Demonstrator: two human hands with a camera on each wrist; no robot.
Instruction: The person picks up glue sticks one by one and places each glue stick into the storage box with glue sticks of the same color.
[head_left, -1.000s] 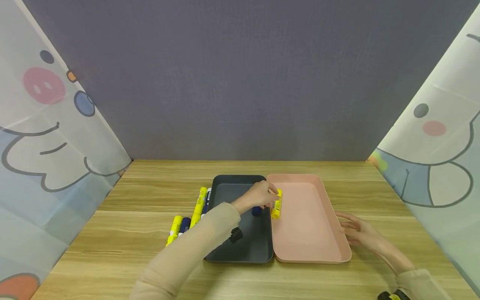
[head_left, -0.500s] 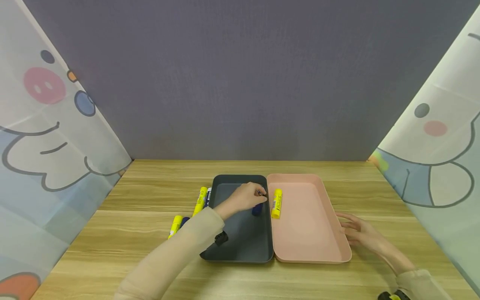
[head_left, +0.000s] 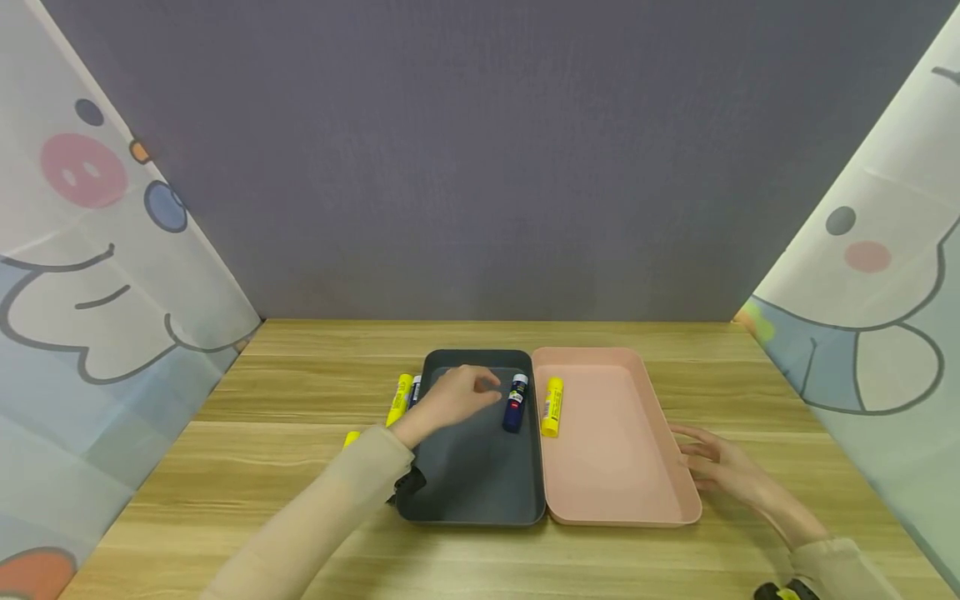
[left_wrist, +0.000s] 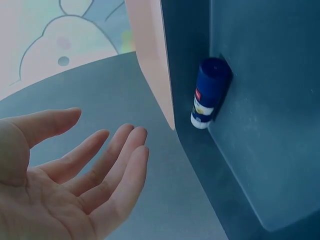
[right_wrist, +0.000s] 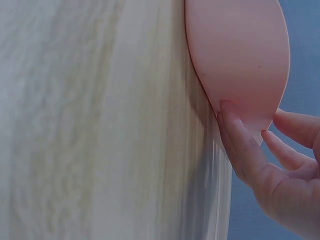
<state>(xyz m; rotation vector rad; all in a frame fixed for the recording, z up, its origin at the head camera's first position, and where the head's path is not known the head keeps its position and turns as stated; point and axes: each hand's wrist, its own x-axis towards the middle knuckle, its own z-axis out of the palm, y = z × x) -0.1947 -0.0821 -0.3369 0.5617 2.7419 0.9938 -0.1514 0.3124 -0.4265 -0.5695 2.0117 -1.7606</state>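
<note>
My left hand (head_left: 456, 395) hovers above the dark grey tray (head_left: 480, 500), holding nothing, its fingers loosely extended. Right of it, a dark blue glue stick (head_left: 515, 403) with a white end lies along the tray's right side; the left wrist view shows this blue glue stick (left_wrist: 209, 92) apart from the fingertips. In the neighbouring pink tray (head_left: 611, 467), a yellow glue stick (head_left: 552, 407) lies by the left wall. My right hand (head_left: 723, 469) rests against the pink tray's right side. In the right wrist view, its fingers (right_wrist: 240, 135) touch the tray's outer wall, with the thumb at the rim.
Left of the dark tray, more yellow glue sticks (head_left: 400, 400) and a dark blue one (head_left: 415, 392) lie on the wooden table (head_left: 225, 467), partly hidden by my left sleeve (head_left: 322, 508). A grey panel (head_left: 495, 167) stands behind the table, with printed cloth (head_left: 862, 333) at the sides.
My left hand has moved left, away from the yellow glue stick in the pink tray, and the blue glue stick now shows fully. My right hand has stayed put.
</note>
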